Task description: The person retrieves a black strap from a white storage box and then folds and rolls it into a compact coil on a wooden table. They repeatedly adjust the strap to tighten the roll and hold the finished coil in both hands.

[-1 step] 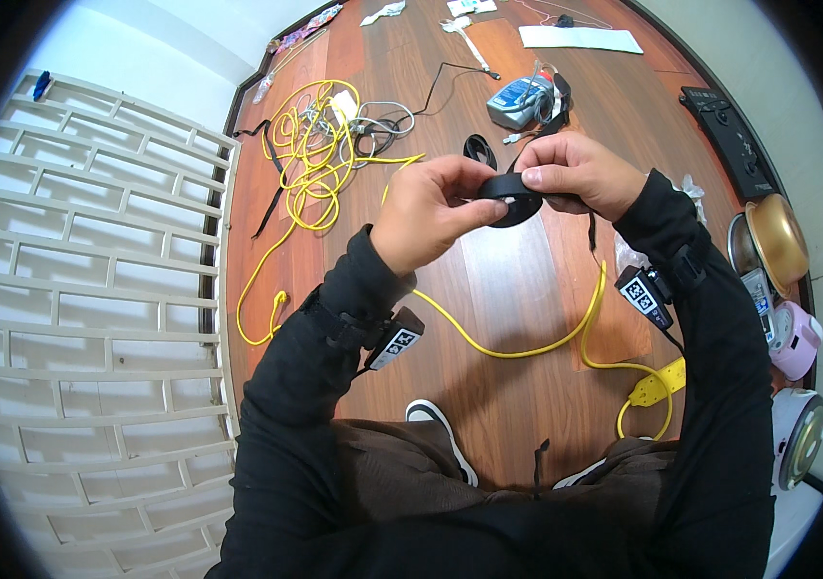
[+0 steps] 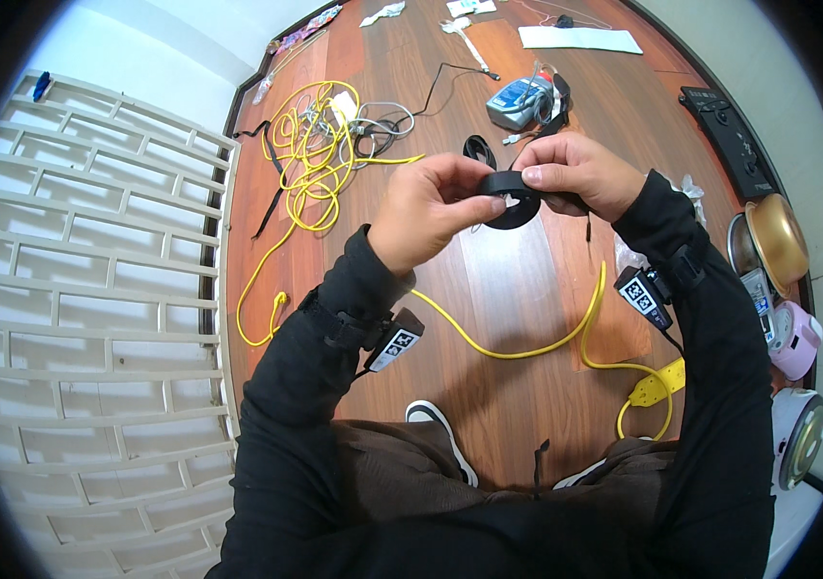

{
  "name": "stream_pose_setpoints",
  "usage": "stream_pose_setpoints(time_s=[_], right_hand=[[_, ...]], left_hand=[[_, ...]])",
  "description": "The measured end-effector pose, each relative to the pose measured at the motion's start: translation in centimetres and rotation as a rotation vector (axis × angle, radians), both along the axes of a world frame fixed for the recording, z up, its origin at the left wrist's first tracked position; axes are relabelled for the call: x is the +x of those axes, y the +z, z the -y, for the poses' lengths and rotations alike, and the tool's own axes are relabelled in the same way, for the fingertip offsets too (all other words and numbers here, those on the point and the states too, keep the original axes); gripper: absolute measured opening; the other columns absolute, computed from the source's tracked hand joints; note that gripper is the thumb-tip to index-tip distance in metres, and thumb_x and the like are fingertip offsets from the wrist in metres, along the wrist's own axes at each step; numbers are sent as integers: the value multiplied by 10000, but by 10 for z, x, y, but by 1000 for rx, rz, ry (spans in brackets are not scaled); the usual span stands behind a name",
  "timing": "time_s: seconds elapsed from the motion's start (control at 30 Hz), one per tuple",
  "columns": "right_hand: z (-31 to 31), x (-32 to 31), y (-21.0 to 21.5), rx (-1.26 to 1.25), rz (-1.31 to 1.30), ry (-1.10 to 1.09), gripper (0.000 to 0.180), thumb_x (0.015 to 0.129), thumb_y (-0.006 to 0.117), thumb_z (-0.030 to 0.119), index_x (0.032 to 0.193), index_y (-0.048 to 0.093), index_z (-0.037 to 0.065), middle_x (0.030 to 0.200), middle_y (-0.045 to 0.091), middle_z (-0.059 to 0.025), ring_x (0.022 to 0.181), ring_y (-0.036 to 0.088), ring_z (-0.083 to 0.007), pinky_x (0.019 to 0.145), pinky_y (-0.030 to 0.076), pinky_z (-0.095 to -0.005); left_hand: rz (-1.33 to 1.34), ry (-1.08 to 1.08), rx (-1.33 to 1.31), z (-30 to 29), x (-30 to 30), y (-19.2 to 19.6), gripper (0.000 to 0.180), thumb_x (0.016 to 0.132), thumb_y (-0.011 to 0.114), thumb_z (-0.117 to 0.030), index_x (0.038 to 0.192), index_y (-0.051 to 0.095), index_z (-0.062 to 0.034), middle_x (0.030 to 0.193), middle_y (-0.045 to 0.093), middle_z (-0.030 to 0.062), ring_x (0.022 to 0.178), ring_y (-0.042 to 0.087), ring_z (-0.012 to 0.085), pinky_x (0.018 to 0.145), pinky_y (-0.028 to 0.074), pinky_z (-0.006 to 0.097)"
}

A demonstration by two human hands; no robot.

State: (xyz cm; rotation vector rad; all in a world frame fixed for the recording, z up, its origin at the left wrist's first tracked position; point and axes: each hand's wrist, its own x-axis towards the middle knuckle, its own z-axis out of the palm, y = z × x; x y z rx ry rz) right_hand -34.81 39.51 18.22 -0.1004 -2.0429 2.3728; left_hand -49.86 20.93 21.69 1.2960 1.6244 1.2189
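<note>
Head view: one black tape roll was pinched between the left hand and right hand, above the wooden floor's bare middle; one yellow cable tangle lay near its left edge.

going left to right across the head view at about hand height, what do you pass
white lattice panel → tangle of yellow cable → left hand → black strap roll pinched between both hands → right hand → gold bowl
</note>
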Motion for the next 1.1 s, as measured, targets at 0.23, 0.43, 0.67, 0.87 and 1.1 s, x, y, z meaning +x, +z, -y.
stream_pose_setpoints(time_s=[0.23,0.43,0.67,0.87,1.1], right_hand=[[10,-3,-9,-184,-10,-2,312,952,570,370,842,583,78,581,519,2,445,483,-69,409,378,-188],[1,-4,-7,-99,-68,1,296,941,602,364,848,596,83,556,491,22,411,442,-62,386,354,-182],[5,-7,0,132,89,45,316,927,626,377,840,622,73,556,462,35,424,397,-43,385,310,-180],[6,-7,-3,110,138,81,332,923,628,390,832,611,71,546,449,27,421,387,-53,384,296,-188],[2,-6,-7,129,140,117,342,918,629,404,806,586,83,535,458,19,410,407,-60,376,306,-196]], left_hand=[[471,105,106,-4,-8,-10,281,846,695,-16,1107,590,-18,1012,686,84,903,672,156,805,555,291],[-57,-5,177,-3,-14,-10,428,814,740,-103,1197,568,-18,1100,656,97,1005,636,181,851,527,318],[-706,-100,251,-7,2,-2,485,702,803,-177,1139,635,-54,1025,661,103,819,627,174,661,474,266],[-708,-48,211,-6,8,-4,372,697,668,-55,1067,639,-23,890,651,117,729,617,185,654,487,294],[-654,-72,162,-4,0,-15,319,705,610,-41,1020,623,10,878,623,106,814,617,196,756,498,304]])
